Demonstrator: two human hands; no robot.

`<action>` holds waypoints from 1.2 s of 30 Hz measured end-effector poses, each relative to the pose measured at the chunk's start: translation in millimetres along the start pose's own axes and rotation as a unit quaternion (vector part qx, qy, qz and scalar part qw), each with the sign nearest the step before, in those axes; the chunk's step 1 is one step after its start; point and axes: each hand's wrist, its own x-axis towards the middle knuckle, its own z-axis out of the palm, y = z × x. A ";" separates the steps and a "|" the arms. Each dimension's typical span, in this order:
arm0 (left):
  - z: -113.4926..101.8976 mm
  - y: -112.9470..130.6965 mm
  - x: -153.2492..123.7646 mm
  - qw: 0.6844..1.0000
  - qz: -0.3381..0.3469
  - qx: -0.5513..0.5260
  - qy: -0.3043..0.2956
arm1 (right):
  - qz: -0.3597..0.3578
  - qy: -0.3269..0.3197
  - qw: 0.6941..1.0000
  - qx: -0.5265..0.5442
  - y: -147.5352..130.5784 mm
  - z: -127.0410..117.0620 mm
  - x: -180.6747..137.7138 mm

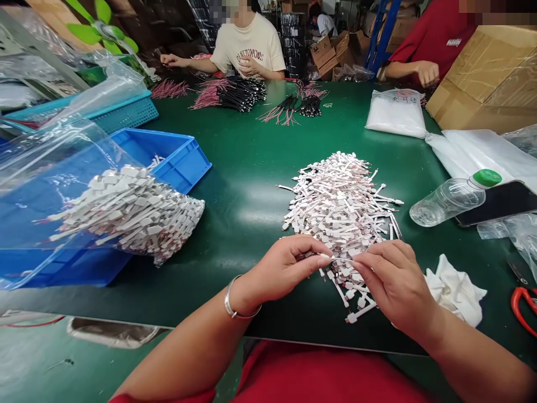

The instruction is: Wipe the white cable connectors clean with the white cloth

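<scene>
Between my two hands a short white cable [343,259] is stretched out level. My left hand [289,263] pinches its left end between thumb and forefinger. The other end is pinched by the fingertips of my right hand [394,280]. Just beyond and beneath my hands lies a large heap of short white cables [335,196] with small plugs, spread on the green table [243,224]. To the left, a clear plastic bag [184,218] packed with similar white cables rests across a blue bin [168,157].
On the right lie a clear bottle [448,198] with a green cap, a dark phone [503,202], a crumpled white cloth [455,291] and red-handled scissors [522,310]. Black and pink wire bundles [235,92] lie before a co-worker [251,45]. A carton [486,78] stands at the back right.
</scene>
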 end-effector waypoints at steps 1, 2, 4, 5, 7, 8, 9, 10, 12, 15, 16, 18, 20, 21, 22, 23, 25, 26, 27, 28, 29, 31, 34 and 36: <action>0.8 0.8 0.3 0.999 -0.021 -0.024 -0.001 | 0.010 -0.012 1.000 0.023 -0.1 0.1 0.2; 2.0 1.3 0.6 0.998 -0.045 -0.050 0.001 | 0.021 -0.024 0.998 0.049 -0.4 0.3 0.6; 5.6 1.5 1.4 0.991 -0.087 -0.099 0.022 | 0.049 -0.055 0.991 0.108 -1.6 0.8 1.6; 7.9 0.9 1.9 0.987 -0.101 -0.119 0.038 | 0.062 -0.070 0.986 0.134 -2.4 1.3 2.1; 13.2 -1.6 2.8 0.979 -0.110 -0.151 0.076 | 0.083 -0.094 0.977 0.173 -4.4 3.0 2.9; 15.6 -3.5 3.3 0.976 -0.110 -0.165 0.092 | 0.088 -0.099 0.974 0.183 -5.4 4.5 3.0; 17.6 -5.6 3.9 0.972 -0.110 -0.180 0.103 | 0.090 -0.104 0.973 0.187 -6.5 6.4 2.7; 19.0 -7.7 4.6 0.968 -0.111 -0.197 0.110 | 0.087 -0.105 0.974 0.183 -7.6 8.9 2.2; 19.1 -11.2 6.6 0.954 -0.117 -0.245 0.124 | 0.071 -0.110 0.980 0.150 -9.8 15.4 0.0; 13.2 -12.5 10.4 0.920 -0.122 -0.339 0.154 | 0.036 -0.133 0.989 0.051 -13.3 28.6 -4.4; 10.3 -11.9 11.6 0.907 -0.122 -0.371 0.160 | 0.025 -0.143 0.989 0.015 -14.6 33.3 -5.5; 5.1 -10.1 13.2 0.883 -0.126 -0.425 0.154 | 0.006 -0.163 0.986 -0.043 -17.0 42.4 -6.4; 1.8 -8.6 13.8 0.865 -0.134 -0.462 0.142 | -0.012 -0.171 0.982 -0.081 -19.1 49.7 -5.6; 1.1 -8.2 13.8 0.859 -0.138 -0.474 0.140 | -0.018 -0.171 0.981 -0.093 -19.9 52.4 -4.9; 0.7 -8.2 13.7 0.855 -0.140 -0.479 0.140 | -0.020 -0.169 0.980 -0.100 -20.6 54.3 -4.1; 0.6 -8.4 13.6 0.853 -0.141 -0.482 0.141 | -0.019 -0.165 0.981 -0.102 -21.1 55.4 -3.6; 0.4 -9.3 13.4 0.853 -0.139 -0.481 0.144 | -0.009 -0.161 0.982 -0.093 -21.6 55.6 -3.3; -0.1 -9.7 13.4 0.854 -0.137 -0.481 0.146 | -0.003 -0.164 0.983 -0.086 -21.7 54.9 -3.6; -0.9 -10.1 13.5 0.854 -0.136 -0.480 0.148 | 0.002 -0.168 0.983 -0.079 -21.7 53.8 -4.2; -1.9 -10.3 13.6 0.854 -0.134 -0.480 0.151 | 0.007 -0.173 0.982 -0.074 -21.5 52.5 -5.0; -3.1 -10.3 13.8 0.853 -0.134 -0.479 0.156 | 0.011 -0.176 0.982 -0.070 -21.3 51.2 -5.8; -5.8 -9.9 14.3 0.852 -0.136 -0.477 0.167 | 0.014 -0.177 0.982 -0.070 -20.6 48.8 -7.6; -8.6 -8.6 15.1 0.854 -0.142 -0.471 0.170 | 0.010 -0.171 0.983 -0.072 -19.7 46.6 -9.8; -9.4 -7.9 15.2 0.858 -0.143 -0.466 0.162 | 0.006 -0.164 0.984 -0.070 -19.7 45.5 -10.8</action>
